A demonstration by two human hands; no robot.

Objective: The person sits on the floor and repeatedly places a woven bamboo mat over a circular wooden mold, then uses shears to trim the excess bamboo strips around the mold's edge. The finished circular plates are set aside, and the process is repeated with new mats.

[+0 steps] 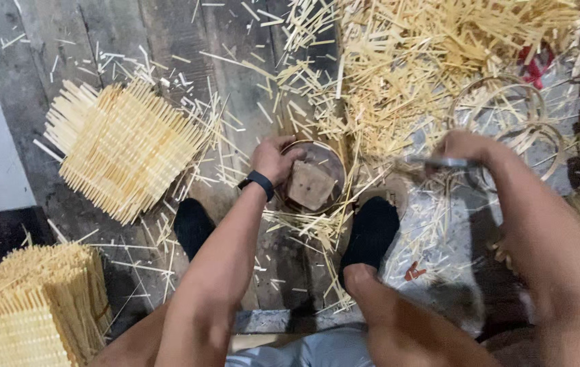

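**Splint work at the block — piles grown, loose heap remaining**

On the plank floor between our feet, our left hand (273,158) curls over the rim of a round wooden form (317,175) with a square block (310,185) set in it. Our right hand (463,148) is closed around a metal tool (439,163), held just right of the form — not touching it. Done, we judge: layered splint mats (123,146) and stacks (28,306). Left: a big loose heap of splints (426,61) beside bamboo rings (507,115).
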